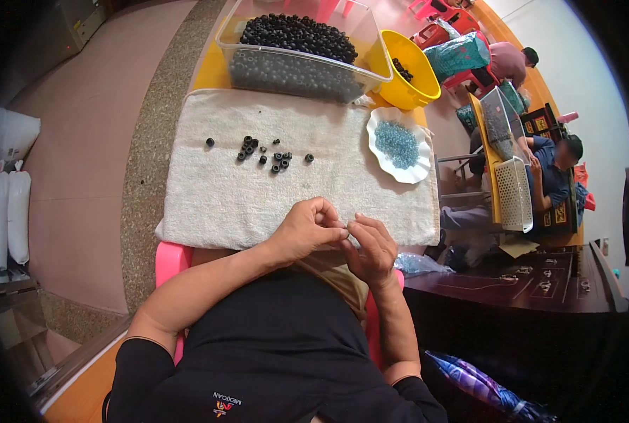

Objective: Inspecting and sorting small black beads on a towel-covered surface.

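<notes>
My left hand (306, 229) and my right hand (371, 247) meet at the fingertips over the near edge of a white towel (208, 197). Both are closed in a pinch around something too small to make out. Farther off on the towel lie several small black ring-shaped parts (249, 146), some clustered and a few apart. At the towel's right rests a white scalloped dish (418, 173) bearing a heap of tiny clear-blue pieces (397, 143).
Behind the towel stands a clear plastic bin (223, 53) filled with black parts, beside a yellow tub (427, 95) holding a few. Two people (557, 166) sit at the right, one by a white basket (515, 194). A folded umbrella (480, 384) is at lower right; white sacks (18, 215) stand left.
</notes>
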Demonstrator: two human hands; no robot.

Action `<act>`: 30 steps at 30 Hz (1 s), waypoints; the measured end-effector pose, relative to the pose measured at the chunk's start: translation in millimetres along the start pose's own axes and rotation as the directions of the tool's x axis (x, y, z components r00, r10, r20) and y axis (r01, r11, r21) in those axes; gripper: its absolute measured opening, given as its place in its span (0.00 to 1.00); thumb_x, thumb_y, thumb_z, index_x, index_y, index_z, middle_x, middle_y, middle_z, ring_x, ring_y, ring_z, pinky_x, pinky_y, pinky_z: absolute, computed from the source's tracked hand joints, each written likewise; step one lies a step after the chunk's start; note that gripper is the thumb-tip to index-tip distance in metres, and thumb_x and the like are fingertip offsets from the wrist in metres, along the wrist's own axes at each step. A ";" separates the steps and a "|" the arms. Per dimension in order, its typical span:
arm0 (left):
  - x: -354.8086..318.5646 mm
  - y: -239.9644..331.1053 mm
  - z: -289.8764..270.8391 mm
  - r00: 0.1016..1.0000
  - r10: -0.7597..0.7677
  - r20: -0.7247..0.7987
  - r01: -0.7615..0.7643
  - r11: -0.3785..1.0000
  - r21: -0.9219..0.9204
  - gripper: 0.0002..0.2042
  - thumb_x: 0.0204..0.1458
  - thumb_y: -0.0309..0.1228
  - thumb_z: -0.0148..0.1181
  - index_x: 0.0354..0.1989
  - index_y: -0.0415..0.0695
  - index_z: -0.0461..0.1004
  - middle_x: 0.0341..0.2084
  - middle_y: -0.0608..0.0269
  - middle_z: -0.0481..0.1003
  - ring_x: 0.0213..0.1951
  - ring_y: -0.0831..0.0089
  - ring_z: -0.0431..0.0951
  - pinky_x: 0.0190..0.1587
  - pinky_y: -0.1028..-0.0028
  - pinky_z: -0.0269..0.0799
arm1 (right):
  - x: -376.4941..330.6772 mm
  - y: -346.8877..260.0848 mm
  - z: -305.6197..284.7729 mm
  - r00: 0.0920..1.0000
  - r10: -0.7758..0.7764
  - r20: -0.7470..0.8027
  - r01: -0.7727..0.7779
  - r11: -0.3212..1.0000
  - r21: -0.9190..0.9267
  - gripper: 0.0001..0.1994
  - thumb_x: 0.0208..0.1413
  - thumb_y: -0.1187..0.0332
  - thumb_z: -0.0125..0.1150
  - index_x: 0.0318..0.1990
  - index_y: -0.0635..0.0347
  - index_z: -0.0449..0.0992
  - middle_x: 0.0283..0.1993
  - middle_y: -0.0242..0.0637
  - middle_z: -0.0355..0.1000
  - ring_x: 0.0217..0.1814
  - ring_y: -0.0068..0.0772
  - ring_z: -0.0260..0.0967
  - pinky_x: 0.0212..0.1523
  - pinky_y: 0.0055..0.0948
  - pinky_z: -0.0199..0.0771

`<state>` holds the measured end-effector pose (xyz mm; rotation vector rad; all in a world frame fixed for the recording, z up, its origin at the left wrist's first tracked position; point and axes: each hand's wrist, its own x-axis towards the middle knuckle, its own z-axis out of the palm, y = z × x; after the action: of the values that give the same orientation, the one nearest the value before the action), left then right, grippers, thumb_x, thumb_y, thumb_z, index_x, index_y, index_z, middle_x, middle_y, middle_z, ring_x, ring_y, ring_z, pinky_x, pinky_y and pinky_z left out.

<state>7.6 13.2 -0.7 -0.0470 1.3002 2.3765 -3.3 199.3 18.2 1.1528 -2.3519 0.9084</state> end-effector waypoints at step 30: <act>-2.2 1.1 1.6 0.995 -0.064 -0.079 0.065 0.998 0.011 0.07 0.57 0.29 0.60 0.39 0.41 0.70 0.33 0.63 0.76 0.35 0.78 0.79 0.37 0.76 0.80 | 84.2 94.7 -53.1 0.951 0.229 -0.207 -0.254 0.961 -0.107 0.10 0.45 0.80 0.65 0.38 0.65 0.77 0.32 0.35 0.73 0.31 0.21 0.68 0.34 0.22 0.69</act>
<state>9.5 13.2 1.6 -0.1773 1.3302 2.3321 -127.2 231.8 68.1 0.7012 -2.3849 0.8829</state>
